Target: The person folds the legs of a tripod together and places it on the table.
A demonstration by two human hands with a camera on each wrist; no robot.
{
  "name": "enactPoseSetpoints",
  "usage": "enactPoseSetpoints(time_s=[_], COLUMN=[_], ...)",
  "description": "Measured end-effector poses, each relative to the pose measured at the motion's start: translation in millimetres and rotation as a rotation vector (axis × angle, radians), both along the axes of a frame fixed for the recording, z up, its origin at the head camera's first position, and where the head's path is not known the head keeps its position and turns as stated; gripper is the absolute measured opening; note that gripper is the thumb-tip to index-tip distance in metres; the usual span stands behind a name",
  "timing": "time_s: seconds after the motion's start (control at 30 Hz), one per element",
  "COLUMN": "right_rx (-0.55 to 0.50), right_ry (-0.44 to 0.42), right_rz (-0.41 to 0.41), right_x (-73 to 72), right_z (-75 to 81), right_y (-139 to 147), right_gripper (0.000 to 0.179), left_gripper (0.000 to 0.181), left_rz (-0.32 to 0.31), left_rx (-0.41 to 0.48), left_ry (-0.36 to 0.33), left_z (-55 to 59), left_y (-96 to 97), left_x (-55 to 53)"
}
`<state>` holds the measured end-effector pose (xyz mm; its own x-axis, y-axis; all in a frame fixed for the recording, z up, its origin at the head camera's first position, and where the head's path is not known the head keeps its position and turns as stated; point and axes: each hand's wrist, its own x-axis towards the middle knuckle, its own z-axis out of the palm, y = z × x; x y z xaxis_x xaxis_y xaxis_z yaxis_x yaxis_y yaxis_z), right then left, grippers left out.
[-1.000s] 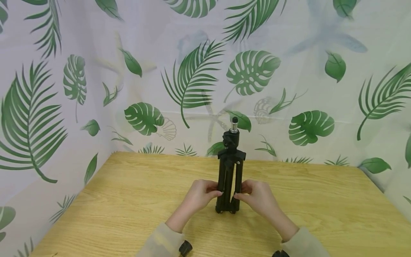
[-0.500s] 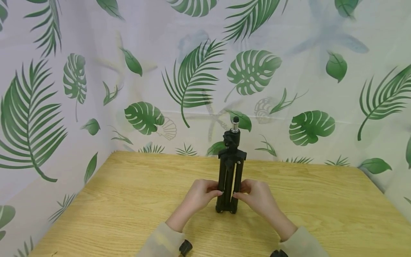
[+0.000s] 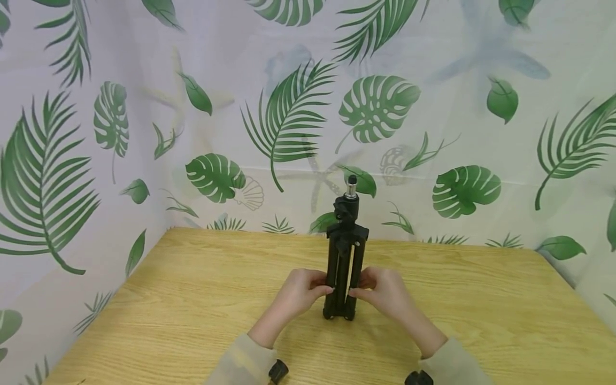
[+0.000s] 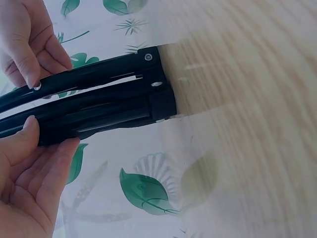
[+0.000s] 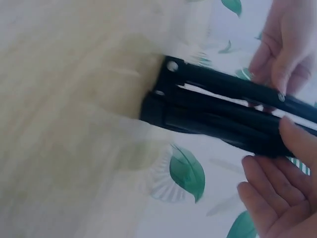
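A folded black tripod stand stands upright on the wooden table, its legs drawn together. A silver stud with a black tip tops it. My left hand pinches the left leg low down, thumb in front and fingers behind. On the other side, my right hand pinches the right leg at about the same height. The left wrist view shows the tripod's lower end with its joints close up, my left hand beneath. In the right wrist view my right hand has its thumb on one leg.
The wood-grain table extends to both sides and in front of the tripod. Behind it hangs a white cloth printed with green leaves, which also closes off the left side. Black wrist straps show at the sleeves.
The lower end of the tripod's right leg has shifted slightly inward, narrowing the gap between the legs, with my right hand on it. My left hand has stayed in place.
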<state>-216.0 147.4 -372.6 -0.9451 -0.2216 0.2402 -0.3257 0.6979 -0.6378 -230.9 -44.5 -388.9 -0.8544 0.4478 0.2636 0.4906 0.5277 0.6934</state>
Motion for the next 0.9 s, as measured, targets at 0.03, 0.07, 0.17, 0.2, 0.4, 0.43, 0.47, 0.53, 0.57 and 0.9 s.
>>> enactPoseSetpoints(time_s=[0.03, 0.07, 0.17, 0.2, 0.4, 0.43, 0.47, 0.53, 0.57, 0.9], right_rx=[0.013, 0.028, 0.098, 0.115, 0.153, 0.158, 0.161, 0.161, 0.165, 0.185], right_ry=[-0.007, -0.018, -0.047, -0.054, -0.078, -0.083, -0.086, -0.117, -0.132, -0.143], right_rz=[0.02, 0.042, 0.113, 0.141, 0.229, 0.233, 0.239, 0.244, 0.246, 0.218], right_x=[-0.5, -1.1, -3.7, -4.7, -13.6, -14.8, -16.1, -16.9, -17.1, -15.8], right_z=[1.2, 2.3, 3.9, 3.7, -9.1, -12.0, -14.9, -19.9, -22.2, -31.0], right_y=[2.1, 4.3, 10.0, 11.3, 14.4, 14.2, 14.1, 12.5, 11.9, 5.8], right_gripper=[0.015, 0.016, 0.021, 0.023, 0.026, 0.024, 0.024, 0.02, 0.02, 0.022], left_gripper=[0.02, 0.02, 0.02, 0.019, 0.018, 0.018, 0.018, 0.019, 0.019, 0.018], left_rz=[-0.004, -0.007, -0.01, -0.007, -0.004, -0.005, -0.005, -0.006, -0.006, -0.005], left_rx=[-0.005, -0.009, -0.012, -0.014, -0.015, -0.014, -0.015, -0.015, -0.014, -0.016], left_ry=[0.002, 0.004, 0.009, 0.011, 0.023, 0.022, 0.021, 0.02, 0.021, 0.017], left_z=[0.1, 0.1, 0.0, 0.0, -0.9, -1.1, -1.2, -1.3, -1.4, -1.5], left_y=[0.4, 0.7, 0.9, 0.6, -0.7, -0.7, -0.6, -0.2, -0.1, 1.3], left_x=[0.0, 0.0, 0.1, 0.1, -1.0, -1.3, -1.5, -1.7, -1.8, -3.3])
